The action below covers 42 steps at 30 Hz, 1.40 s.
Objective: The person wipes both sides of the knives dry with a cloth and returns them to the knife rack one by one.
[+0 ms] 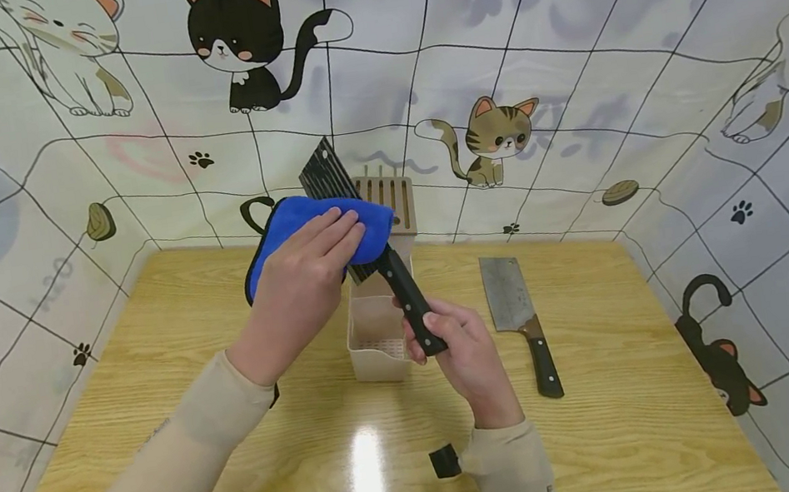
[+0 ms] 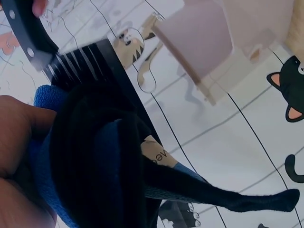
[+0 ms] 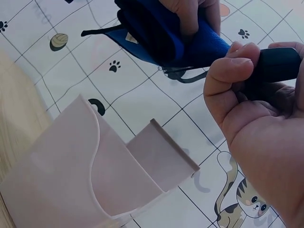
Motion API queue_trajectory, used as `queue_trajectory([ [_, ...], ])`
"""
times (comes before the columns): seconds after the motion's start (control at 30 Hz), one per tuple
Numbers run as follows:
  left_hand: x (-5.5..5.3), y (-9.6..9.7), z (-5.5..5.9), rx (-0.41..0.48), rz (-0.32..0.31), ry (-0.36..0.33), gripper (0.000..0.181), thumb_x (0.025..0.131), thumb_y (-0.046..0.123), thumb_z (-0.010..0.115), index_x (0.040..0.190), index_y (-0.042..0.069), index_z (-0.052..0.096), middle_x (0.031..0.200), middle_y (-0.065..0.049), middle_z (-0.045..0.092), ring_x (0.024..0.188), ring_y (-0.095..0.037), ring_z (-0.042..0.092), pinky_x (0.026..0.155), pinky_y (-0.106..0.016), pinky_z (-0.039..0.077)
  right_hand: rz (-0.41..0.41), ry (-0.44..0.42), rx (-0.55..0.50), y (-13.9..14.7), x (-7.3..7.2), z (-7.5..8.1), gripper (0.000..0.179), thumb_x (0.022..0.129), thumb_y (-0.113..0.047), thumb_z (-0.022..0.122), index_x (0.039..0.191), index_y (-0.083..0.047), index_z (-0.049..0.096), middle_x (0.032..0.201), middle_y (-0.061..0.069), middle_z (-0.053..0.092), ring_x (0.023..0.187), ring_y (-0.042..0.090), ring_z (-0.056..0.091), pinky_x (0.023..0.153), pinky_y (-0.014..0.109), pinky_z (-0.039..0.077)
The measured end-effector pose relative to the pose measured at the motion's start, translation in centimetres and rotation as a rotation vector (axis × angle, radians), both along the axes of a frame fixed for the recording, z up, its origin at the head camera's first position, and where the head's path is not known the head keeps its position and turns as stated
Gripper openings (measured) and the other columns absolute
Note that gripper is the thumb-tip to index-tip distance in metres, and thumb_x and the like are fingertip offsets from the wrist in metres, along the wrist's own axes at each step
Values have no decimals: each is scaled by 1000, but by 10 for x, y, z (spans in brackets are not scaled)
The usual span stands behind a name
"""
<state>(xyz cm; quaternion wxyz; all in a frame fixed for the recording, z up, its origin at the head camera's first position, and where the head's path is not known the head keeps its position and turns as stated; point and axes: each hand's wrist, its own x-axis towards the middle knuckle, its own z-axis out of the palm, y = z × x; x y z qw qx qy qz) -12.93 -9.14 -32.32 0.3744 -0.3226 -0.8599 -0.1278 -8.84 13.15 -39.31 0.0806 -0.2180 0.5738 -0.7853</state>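
My right hand (image 1: 465, 345) grips the black riveted handle of a kitchen knife (image 1: 410, 303), held up over the table and tilted with its blade pointing up and left. The wide blade looks black with pale stripes. My left hand (image 1: 304, 280) holds a blue cloth (image 1: 285, 223) folded over the lower blade, near the handle. In the left wrist view, the cloth's dark edging and hanging loop show, and the striped blade (image 2: 85, 61) emerges from under it. The right wrist view shows fingers curled round the handle (image 3: 280, 64); the blade there is mostly hidden by the cloth.
Behind the hands stands a pale knife holder (image 1: 381, 365) with an open front bin and a slotted brown top (image 1: 398, 195). A cleaver (image 1: 511, 297) lies on the wooden table (image 1: 615, 417) to the right. Cat-patterned sheeting (image 1: 385, 71) rises around the table's back and sides.
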Motion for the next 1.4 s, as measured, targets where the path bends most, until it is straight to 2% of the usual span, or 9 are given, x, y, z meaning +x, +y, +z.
queue_trajectory([
  [0.23,-11,-14,6,9,72,-37,35,93,-7,70,127,-3,72,131,-17,70,126,-35,65,110,-44,51,38,49,35,3,0,-4,48,102,-5,36,130,33,44,85,2,60,65,9,54,64,22,49],
  [0.5,-25,-28,8,59,90,-52,34,97,-9,61,129,-5,70,133,-19,69,129,-36,63,114,-44,48,80,102,45,6,0,-7,46,102,-4,35,125,34,46,84,1,61,64,10,54,63,22,48],
  [0.7,-32,-35,11,110,120,-61,33,97,-9,61,129,-5,70,133,-19,68,129,-37,63,113,-45,48,129,143,-4,6,-1,-10,46,101,-1,33,125,36,43,85,1,61,64,10,54,62,20,46],
  [0.97,-37,-40,12,153,139,-105,38,96,-11,58,132,-5,68,138,-20,65,132,-36,60,114,-46,47,130,112,-30,7,0,-10,48,102,-4,35,128,36,40,86,0,62,65,9,55,62,20,47],
  [1.17,-37,-42,8,154,147,-128,37,96,-11,60,132,-5,68,138,-21,65,132,-36,60,113,-47,48,118,113,-97,7,0,-9,46,102,-2,33,131,34,40,86,-1,61,67,8,54,62,21,46],
  [1.27,-36,-41,5,143,135,-124,37,95,-11,61,131,-6,67,138,-21,65,131,-36,60,113,-47,48,123,130,-140,6,0,-8,43,102,1,31,131,29,45,87,0,61,68,10,54,61,21,46],
  [1.4,-34,-35,0,115,109,-106,35,96,-10,62,130,-8,68,136,-22,66,129,-37,62,111,-47,49,109,93,-167,4,0,-7,41,103,-2,32,133,17,54,87,2,62,68,10,56,62,22,46],
])
